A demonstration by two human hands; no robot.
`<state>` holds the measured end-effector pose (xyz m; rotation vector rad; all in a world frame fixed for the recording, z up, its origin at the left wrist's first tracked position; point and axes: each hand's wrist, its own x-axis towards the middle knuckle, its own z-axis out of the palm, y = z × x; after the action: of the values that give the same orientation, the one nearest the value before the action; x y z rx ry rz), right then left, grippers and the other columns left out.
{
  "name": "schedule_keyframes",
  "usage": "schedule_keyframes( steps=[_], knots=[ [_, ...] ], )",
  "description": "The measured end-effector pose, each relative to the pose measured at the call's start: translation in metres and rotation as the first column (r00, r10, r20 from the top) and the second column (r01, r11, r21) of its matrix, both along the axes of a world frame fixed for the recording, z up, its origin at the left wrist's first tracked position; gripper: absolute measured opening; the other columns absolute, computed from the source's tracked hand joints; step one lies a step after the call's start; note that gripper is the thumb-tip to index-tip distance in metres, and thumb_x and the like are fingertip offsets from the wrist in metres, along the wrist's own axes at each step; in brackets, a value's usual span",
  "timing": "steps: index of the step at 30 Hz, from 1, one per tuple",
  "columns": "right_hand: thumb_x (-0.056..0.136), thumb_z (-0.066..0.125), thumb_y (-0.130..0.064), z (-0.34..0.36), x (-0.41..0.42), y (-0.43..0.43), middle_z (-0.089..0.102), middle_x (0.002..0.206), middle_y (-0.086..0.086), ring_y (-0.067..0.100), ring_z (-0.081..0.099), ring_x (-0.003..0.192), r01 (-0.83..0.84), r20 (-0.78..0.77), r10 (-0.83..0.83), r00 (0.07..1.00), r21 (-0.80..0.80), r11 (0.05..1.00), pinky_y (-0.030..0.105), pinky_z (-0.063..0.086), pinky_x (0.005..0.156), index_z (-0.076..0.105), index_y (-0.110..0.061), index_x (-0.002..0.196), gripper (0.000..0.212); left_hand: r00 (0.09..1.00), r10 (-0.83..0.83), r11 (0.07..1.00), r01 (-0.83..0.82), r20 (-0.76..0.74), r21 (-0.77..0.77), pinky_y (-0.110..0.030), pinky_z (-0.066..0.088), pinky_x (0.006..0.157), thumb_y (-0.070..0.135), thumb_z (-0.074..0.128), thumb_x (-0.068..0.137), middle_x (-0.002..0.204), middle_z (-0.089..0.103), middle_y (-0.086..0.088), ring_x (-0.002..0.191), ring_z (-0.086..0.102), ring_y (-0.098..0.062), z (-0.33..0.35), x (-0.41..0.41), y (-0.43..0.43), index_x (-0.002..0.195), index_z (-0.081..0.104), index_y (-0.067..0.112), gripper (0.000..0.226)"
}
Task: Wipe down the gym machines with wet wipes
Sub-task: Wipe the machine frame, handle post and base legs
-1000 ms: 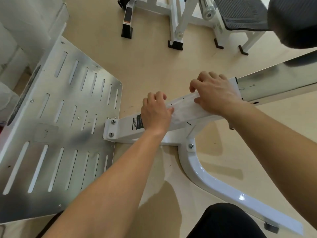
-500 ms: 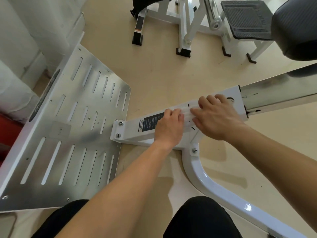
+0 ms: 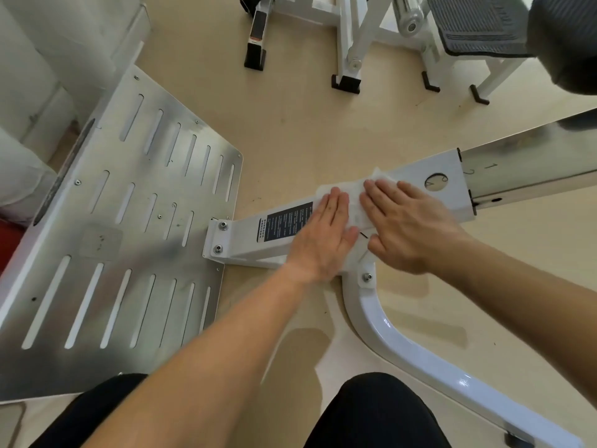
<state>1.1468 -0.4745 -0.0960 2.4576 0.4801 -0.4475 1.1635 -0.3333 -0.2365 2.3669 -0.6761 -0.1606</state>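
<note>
From the head camera, a pale beige floor [image 3: 290,124] carries a slotted silver metal footplate [image 3: 122,240] bolted to a white painted steel beam [image 3: 416,179], where the left hand [image 3: 323,234] and right hand [image 3: 407,221] press straight, close-set fingers flat on a thin white wet wipe [image 3: 353,194] spread across the beam's top.

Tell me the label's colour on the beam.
Black label with white print, seen in the head view.

Wipe [image 3: 355,202] on beam [image 3: 416,182], under both hands; footplate [image 3: 113,237] left, apparently bolted on.
</note>
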Motion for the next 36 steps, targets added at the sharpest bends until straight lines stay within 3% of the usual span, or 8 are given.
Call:
schedule_keyframes(
  steps=[3, 8, 15, 18, 22, 25, 28, 36],
  knots=[
    [0.068, -0.024, -0.055, 0.009, 0.03, 0.003, -0.013, 0.166, 0.011, 0.022, -0.009, 0.155, 0.065, -0.058, -0.068, 0.996, -0.042, 0.997, 0.039, -0.001, 0.125, -0.008, -0.009, 0.158, 0.103, 0.991, -0.043, 0.999, 0.04, -0.129, -0.029, -0.034, -0.002, 0.126, 0.057, 0.009, 0.101, 0.167, -0.01, -0.007, 0.154, -0.01, -0.016, 0.002, 0.026, 0.005, 0.158, -0.001, 0.009, 0.076],
    [0.082, -0.009, -0.055, -0.004, 0.0, 0.015, -0.025, 0.162, 0.01, 0.023, -0.02, 0.152, -0.128, -0.211, 0.117, 0.97, -0.037, 0.991, 0.041, -0.004, 0.125, -0.021, -0.012, 0.154, 0.085, 0.999, -0.043, 0.999, 0.044, -0.015, 0.033, -0.03, -0.009, 0.124, 0.061, 0.015, 0.098, 0.164, -0.017, -0.012, 0.152, -0.018, -0.019, -0.009, -0.017, 0.02, 0.154, -0.01, 0.004, 0.084],
    [0.092, 0.0, -0.061, -0.013, 0.042, 0.026, -0.017, 0.166, 0.009, 0.02, -0.012, 0.154, -0.06, -0.189, 0.047, 0.981, -0.063, 0.996, 0.039, -0.001, 0.126, -0.011, -0.012, 0.158, 0.084, 0.994, 0.0, 0.997, 0.009, -0.105, 0.081, -0.03, -0.008, 0.124, 0.065, 0.02, 0.097, 0.164, -0.019, -0.011, 0.151, -0.019, -0.016, -0.026, 0.007, 0.033, 0.156, -0.01, 0.004, 0.09],
    [0.069, -0.023, -0.07, -0.026, 0.036, 0.036, -0.019, 0.164, 0.012, 0.025, -0.014, 0.154, -0.09, -0.229, 0.064, 0.971, -0.102, 0.991, 0.041, -0.001, 0.126, -0.014, -0.009, 0.157, 0.107, 0.997, 0.054, 0.996, -0.05, -0.05, 0.072, -0.031, -0.008, 0.124, 0.075, 0.008, 0.09, 0.164, -0.017, -0.015, 0.152, -0.018, -0.02, -0.041, -0.002, 0.033, 0.155, -0.009, 0.001, 0.1],
    [0.061, -0.026, -0.067, -0.037, 0.002, 0.051, -0.023, 0.163, 0.014, 0.026, -0.021, 0.152, -0.162, -0.34, 0.126, 0.932, -0.077, 0.984, 0.042, -0.004, 0.125, -0.018, -0.008, 0.155, 0.112, 0.998, 0.061, 0.994, -0.059, -0.016, 0.09, -0.038, 0.004, 0.126, 0.073, 0.01, 0.094, 0.164, -0.013, -0.019, 0.153, -0.014, -0.024, -0.069, -0.047, 0.057, 0.155, -0.006, -0.002, 0.097],
    [0.076, -0.013, -0.07, -0.051, 0.019, 0.061, -0.018, 0.165, 0.014, 0.025, -0.016, 0.153, -0.204, -0.305, 0.175, 0.936, -0.066, 0.977, 0.041, -0.002, 0.126, -0.015, -0.008, 0.157, 0.101, 0.999, 0.039, 0.984, -0.035, -0.018, 0.172, -0.039, 0.006, 0.126, 0.074, 0.009, 0.093, 0.164, -0.013, -0.02, 0.153, -0.013, -0.025, -0.082, -0.038, 0.079, 0.155, -0.006, -0.003, 0.1],
    [0.093, 0.009, -0.071, -0.073, 0.048, 0.078, -0.014, 0.166, 0.012, 0.024, -0.01, 0.154, -0.184, -0.266, 0.146, 0.953, -0.124, 0.975, 0.04, 0.0, 0.126, -0.01, -0.008, 0.158, 0.092, 0.985, 0.072, 0.988, -0.049, -0.157, 0.146, -0.037, 0.001, 0.126, 0.078, 0.019, 0.089, 0.165, -0.018, -0.013, 0.153, -0.016, -0.02, -0.083, -0.004, 0.088, 0.156, -0.01, 0.002, 0.105],
    [0.086, 0.001, -0.073, -0.088, 0.009, 0.086, -0.018, 0.164, 0.016, 0.028, -0.015, 0.153, -0.292, -0.306, 0.248, 0.919, -0.106, 0.95, 0.043, -0.004, 0.125, -0.015, -0.007, 0.156, 0.097, 0.972, 0.122, 0.985, -0.093, -0.203, 0.148, -0.033, -0.005, 0.125, 0.073, 0.047, 0.087, 0.162, -0.028, -0.009, 0.151, -0.024, -0.018, -0.102, -0.044, 0.103, 0.155, -0.019, 0.005, 0.116]
  ],
)
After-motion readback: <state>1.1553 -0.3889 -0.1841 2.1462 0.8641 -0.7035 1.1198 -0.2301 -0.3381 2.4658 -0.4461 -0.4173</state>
